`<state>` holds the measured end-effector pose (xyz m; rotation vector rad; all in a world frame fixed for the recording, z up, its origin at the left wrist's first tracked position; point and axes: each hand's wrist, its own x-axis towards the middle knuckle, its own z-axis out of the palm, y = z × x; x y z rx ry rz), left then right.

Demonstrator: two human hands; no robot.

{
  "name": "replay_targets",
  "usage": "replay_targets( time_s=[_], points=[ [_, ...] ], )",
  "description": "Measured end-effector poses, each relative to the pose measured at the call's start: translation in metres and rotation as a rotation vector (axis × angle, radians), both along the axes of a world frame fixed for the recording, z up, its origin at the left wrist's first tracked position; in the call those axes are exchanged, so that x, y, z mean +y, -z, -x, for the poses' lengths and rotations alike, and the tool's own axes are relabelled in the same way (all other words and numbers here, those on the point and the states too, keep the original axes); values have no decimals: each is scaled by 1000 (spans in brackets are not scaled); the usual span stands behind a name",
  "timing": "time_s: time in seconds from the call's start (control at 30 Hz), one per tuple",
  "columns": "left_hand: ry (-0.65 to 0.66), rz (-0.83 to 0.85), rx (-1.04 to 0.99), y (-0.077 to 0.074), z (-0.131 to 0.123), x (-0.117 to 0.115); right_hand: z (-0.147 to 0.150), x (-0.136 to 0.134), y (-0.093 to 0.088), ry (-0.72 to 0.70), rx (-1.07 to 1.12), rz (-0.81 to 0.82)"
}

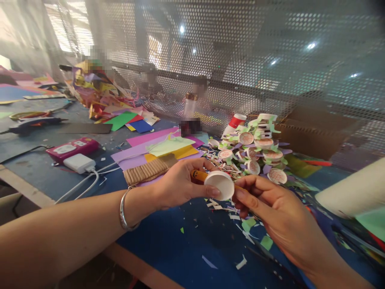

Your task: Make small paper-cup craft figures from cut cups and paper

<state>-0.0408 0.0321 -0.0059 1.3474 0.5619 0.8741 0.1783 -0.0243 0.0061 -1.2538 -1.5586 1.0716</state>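
My left hand (177,182) pinches a small white round cap (220,184) by its rim, with its hollow side facing me. An orange stick (198,175) with a little face drawn on it runs behind the cap between both hands. My right hand (270,200) is closed on the cap's other side, its thumb and fingers on the cap and the stick. A silver bangle (124,208) circles my left wrist. Just beyond the hands lies a pile of similar caps with printed tops and green and purple paper petals (258,148).
Paper scraps (240,224) litter the blue table (168,241). Coloured paper sheets (162,150), corrugated card (146,170), a pink power strip (72,147) with a white charger (78,162), a glue gun (33,122) and a heap of paper (96,92) lie at left. A perforated metal screen (240,60) stands behind; a cardboard box (315,132) and a white roll (351,188) at right.
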Motion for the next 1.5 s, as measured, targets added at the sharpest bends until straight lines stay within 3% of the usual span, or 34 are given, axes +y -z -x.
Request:
replay_targets(
  time_s=[0.2, 0.43, 0.67, 0.97, 1.2, 1.33, 1.5],
  points=[
    [5, 46, -10, -4, -1, -1, 1, 1, -1, 15, 17, 7],
    [32, 290, -87, -10, 0, 3, 1, -1, 1, 85, 8, -21],
    [111, 313, -99, -7, 1, 5, 0, -3, 2, 110, -42, -42],
    [62, 272, -97, -7, 0, 4, 0, -2, 1, 118, -83, -63],
    [32, -32, 85, -4, 2, 2, 0, -1, 2, 61, -113, -67],
    [133, -143, 170, -5, 5, 1, 0, -2, 1, 73, -161, -82],
    [250, -71, 106, -2, 5, 4, -3, -4, 2, 112, -186, -132]
  ],
)
